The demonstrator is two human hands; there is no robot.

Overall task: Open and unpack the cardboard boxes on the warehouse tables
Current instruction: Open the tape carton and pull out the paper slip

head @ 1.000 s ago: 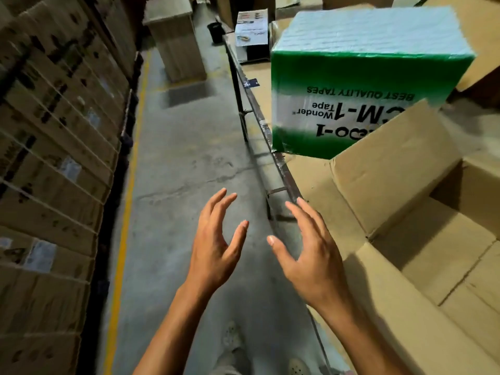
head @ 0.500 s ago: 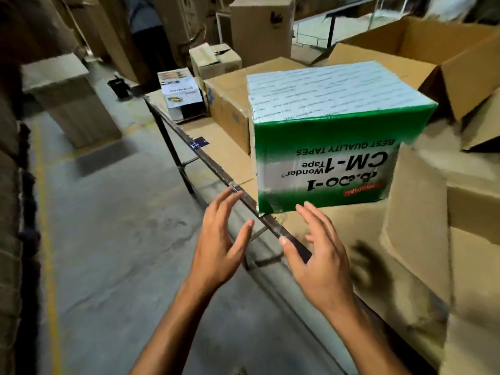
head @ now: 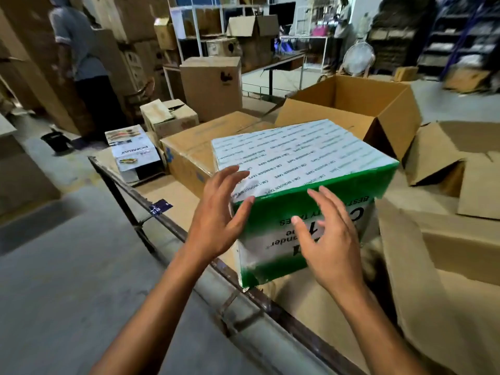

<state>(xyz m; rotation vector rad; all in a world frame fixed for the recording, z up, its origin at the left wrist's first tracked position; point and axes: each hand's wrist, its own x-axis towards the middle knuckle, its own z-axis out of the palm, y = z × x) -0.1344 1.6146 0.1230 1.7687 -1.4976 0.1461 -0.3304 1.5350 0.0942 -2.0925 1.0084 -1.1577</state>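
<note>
Fingers on my left hand (head: 219, 220) and right hand (head: 332, 244) are spread apart — both at the green tape box (head: 297, 152), gripping nothing.

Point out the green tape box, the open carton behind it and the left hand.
green tape box (head: 297, 155), head view, white top face
open carton (head: 365, 94), head view, inside far wall
left hand (head: 217, 226), head view, back of hand

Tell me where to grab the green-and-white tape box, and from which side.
Probably by its two short end walls, palms pressing inward, coming from the near table edge. The tape box is sealed, flat-topped and handle-free, too wide for one hand; left hand and right hand are open near it.
</note>
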